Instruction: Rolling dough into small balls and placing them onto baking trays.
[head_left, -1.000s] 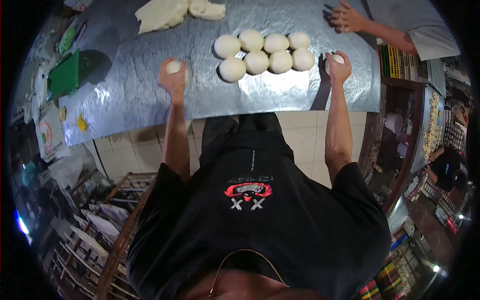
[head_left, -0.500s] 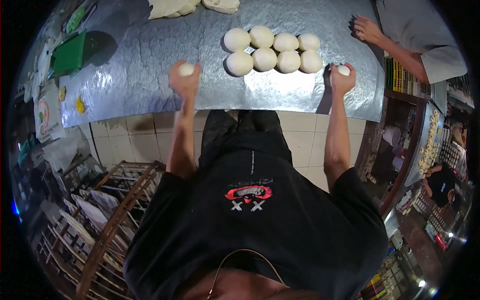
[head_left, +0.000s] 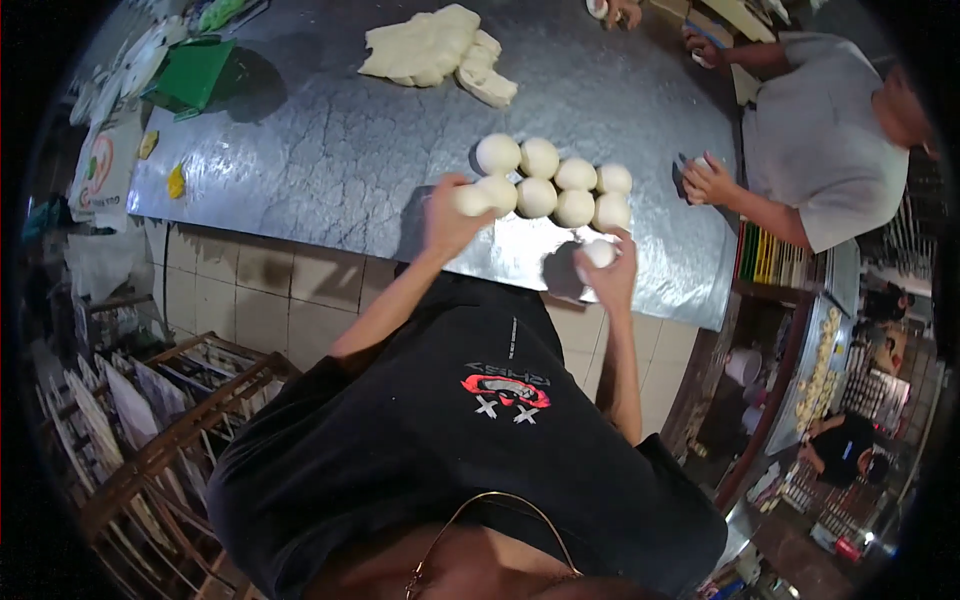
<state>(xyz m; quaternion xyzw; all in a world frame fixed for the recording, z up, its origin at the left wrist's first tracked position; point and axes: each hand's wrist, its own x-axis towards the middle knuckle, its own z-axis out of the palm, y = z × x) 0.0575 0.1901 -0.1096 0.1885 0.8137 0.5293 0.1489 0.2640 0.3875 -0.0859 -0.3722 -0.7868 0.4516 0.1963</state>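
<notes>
Two rows of smooth round dough balls [head_left: 575,208] sit close together on the metal table [head_left: 330,170]. At the left end of the near row, my left hand [head_left: 450,225] curls around another dough ball [head_left: 470,201], which appears to touch the ball at that end. My right hand [head_left: 618,282] grips a dough ball [head_left: 600,252] between thumb and fingers, just in front of the row's right end and close to the table's near edge. Farther back lies a large, irregular slab of raw dough [head_left: 420,45] with a smaller folded piece [head_left: 486,82] against it.
A green container [head_left: 190,75] and yellow scraps [head_left: 176,182] are on the table's left. At the right edge a person in a grey shirt [head_left: 820,130] rests a hand [head_left: 708,180] on the table. A wooden rack [head_left: 170,440] stands below left.
My view has shifted, showing more of the table's far side. Both hands have moved inward with their dough balls, the left one up to the rows, the right one in front of them.
</notes>
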